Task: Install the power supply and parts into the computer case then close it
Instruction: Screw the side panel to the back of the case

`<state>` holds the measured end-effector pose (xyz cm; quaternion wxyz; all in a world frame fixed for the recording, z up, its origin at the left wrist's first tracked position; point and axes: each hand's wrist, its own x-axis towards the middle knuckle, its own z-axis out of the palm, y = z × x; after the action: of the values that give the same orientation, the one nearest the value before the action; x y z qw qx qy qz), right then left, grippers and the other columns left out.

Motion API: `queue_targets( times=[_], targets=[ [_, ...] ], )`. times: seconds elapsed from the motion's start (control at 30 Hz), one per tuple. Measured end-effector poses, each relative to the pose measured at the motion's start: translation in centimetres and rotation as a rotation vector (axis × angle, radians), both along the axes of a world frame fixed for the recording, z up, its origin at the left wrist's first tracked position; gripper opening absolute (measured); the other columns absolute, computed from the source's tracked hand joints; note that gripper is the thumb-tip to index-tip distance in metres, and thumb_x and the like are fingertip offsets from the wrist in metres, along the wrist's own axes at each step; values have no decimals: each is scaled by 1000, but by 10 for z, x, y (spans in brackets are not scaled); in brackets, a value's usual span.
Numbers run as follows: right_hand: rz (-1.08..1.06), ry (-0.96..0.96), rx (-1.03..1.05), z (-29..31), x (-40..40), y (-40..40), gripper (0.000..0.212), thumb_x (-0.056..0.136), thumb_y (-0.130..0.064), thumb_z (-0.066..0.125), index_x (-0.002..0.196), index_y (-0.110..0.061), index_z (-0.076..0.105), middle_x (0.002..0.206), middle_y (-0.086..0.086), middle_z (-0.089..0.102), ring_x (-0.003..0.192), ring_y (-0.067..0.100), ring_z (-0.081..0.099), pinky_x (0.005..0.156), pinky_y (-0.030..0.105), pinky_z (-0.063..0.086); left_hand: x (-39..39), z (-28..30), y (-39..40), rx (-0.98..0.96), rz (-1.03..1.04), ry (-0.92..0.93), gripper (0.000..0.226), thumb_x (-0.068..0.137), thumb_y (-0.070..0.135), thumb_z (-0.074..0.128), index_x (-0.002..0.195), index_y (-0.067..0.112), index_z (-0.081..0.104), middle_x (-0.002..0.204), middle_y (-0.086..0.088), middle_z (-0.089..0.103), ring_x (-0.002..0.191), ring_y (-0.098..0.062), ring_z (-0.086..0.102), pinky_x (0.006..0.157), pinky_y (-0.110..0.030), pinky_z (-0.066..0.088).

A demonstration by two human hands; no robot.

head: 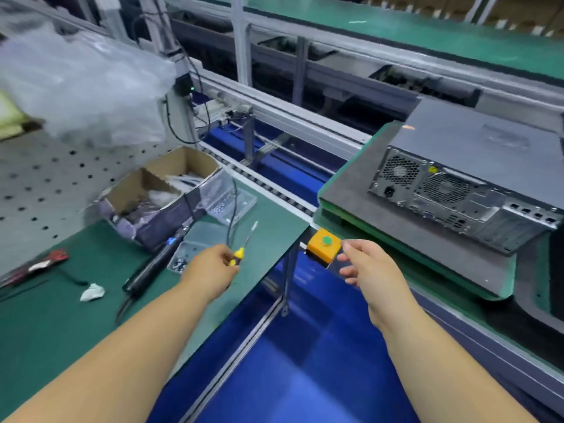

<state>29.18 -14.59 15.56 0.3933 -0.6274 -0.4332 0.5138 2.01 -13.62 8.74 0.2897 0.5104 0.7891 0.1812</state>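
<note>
Green table [55, 325] left, blue floor [305, 377] between. Closed computer case [476, 169] lying far right on grey pad [427, 239]. Left hand [210, 273] pinching yellow screwdriver [241, 251]; right hand [369, 264] loosely spread beside orange button box [322, 247].

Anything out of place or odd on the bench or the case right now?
Nothing looks damaged or spilled. The computer case sits closed and flat on its pallet. The only stray item is a crumpled white scrap lying loose on the green mat beside the electric screwdriver.
</note>
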Motion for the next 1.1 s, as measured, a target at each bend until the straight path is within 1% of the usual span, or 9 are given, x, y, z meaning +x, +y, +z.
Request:
queue_targets(
  times=[0.07,0.3,0.4,0.53,0.6,0.73,0.83,0.93,1.1],
  targets=[
    [9,-14,-1,-4,-20,8,13,99,-33,53,105,-27,62,96,-4,65,76,13,57,71,28,44,-36,-16,2,-28,35,111,10,84,29,65,81,29,56,94,1,68,89,-26,65,77,-33,51],
    [66,-31,-42,-20,-104,27,12,100,-29,52,104,-25,62,95,-5,64,74,11,56,67,24,43,-129,-62,-8,-171,26,331,9,83,22,58,90,28,57,102,-2,67,93,-28,62,74,-31,47],
    [76,-41,-59,-24,-133,29,10,99,-30,53,101,-29,63,95,-6,66,74,10,59,67,23,44,-150,-77,-12,-250,-39,403,12,84,20,55,94,26,57,104,0,62,92,-26,60,74,-31,48],
    [40,-59,-62,-22,-152,34,10,98,-31,54,100,-31,63,95,-6,66,73,8,60,76,27,46,-159,-88,-4,-273,-177,474,13,86,20,50,98,24,52,105,2,58,89,-22,59,71,-31,45],
    [18,-75,-63,-18,-154,38,10,98,-31,53,101,-31,63,95,-6,66,73,8,60,75,27,46,-160,-87,3,-276,-227,517,13,86,27,52,98,25,50,107,2,57,91,-22,60,70,-31,42],
    [-36,-98,-54,-10,-151,41,11,99,-32,52,103,-30,62,96,-7,65,75,9,59,72,27,45,-153,-75,23,-191,-254,577,42,83,54,58,109,22,51,113,-1,57,103,-24,59,79,-35,42],
    [-91,-111,-29,-6,-142,39,10,100,-30,51,102,-29,61,93,-7,64,73,9,57,68,25,45,-137,-54,44,10,-273,498,38,85,47,58,112,21,55,113,-4,59,101,-26,60,81,-36,46],
    [-160,-135,2,-2,-124,34,11,98,-27,52,99,-31,63,92,-9,64,73,8,57,67,24,44,-105,-29,62,198,-344,268,30,86,34,63,111,20,59,111,-3,62,101,-25,61,86,-36,48],
    [-240,-238,94,-1,-72,26,14,95,-25,58,89,-32,68,95,-14,66,89,5,59,73,27,46,-35,1,74,390,-587,60,33,87,25,65,119,19,59,114,-1,56,109,-20,53,96,-36,43]
  ],
)
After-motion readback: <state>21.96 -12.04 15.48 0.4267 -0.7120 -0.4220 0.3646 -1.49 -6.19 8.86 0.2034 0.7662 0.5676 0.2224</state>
